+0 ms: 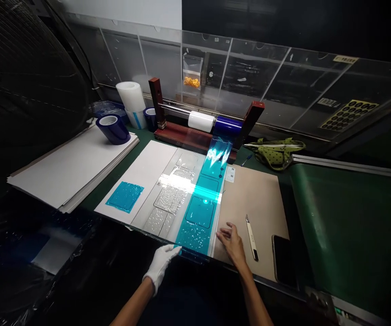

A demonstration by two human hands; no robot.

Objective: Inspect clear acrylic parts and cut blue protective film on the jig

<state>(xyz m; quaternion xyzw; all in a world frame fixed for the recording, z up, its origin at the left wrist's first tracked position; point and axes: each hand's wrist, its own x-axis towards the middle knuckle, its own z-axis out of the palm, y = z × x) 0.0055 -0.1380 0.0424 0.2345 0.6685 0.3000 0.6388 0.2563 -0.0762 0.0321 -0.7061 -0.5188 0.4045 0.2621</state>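
Observation:
My left hand [159, 267], in a white glove, is closed at the near edge of the table, its fingertips on the bottom left corner of a blue film strip [200, 210]. The strip runs down from a dark blue roll [228, 126] on a wooden stand and lies over a sheet with dark rounded outlines. My bare right hand [232, 244] is slightly curled with fingers apart over a brown board [246, 192], and nothing shows in it. Right of it lies a craft knife [251, 237]. Left of the strip is a clear textured film [170, 199].
A phone [283, 260] lies on the board's right edge. A blue film piece [125, 197] sits on the white sheet. Stacked white boards [69, 165], a blue tape roll [113, 130] and white rolls [130, 97] are at left. Behind stands the wooden stand [178, 135]; a green pouch [277, 151] is at right.

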